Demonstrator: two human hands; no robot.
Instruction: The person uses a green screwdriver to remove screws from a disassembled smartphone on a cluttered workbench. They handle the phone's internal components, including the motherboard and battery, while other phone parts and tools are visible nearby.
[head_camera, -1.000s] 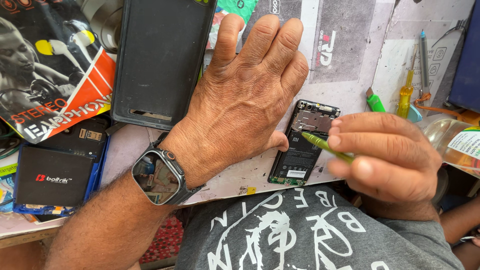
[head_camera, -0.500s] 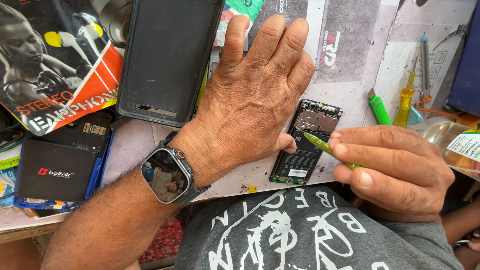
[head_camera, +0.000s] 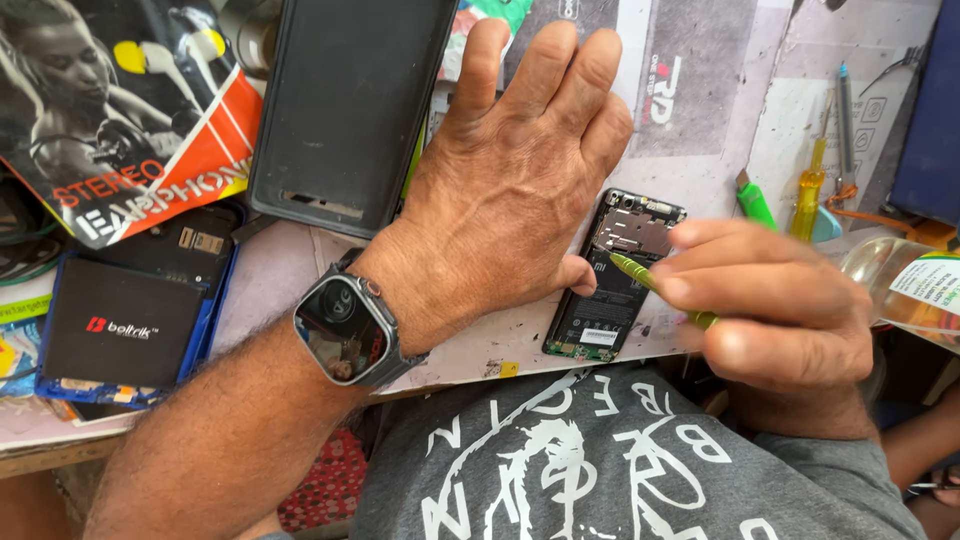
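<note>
Near the front edge of the desk (head_camera: 300, 270), seen from my head camera, the opened phone (head_camera: 615, 275) lies with its back off, battery and circuit board exposed. My left hand (head_camera: 510, 190) lies flat and spread, grasping nothing, its thumb touching the phone's left side. My right hand (head_camera: 780, 320) is clenched around a green screwdriver (head_camera: 655, 287), the tip resting on the phone just below the board. A dark tablet case (head_camera: 350, 110) lies beyond my left wrist, toward the back edge.
</note>
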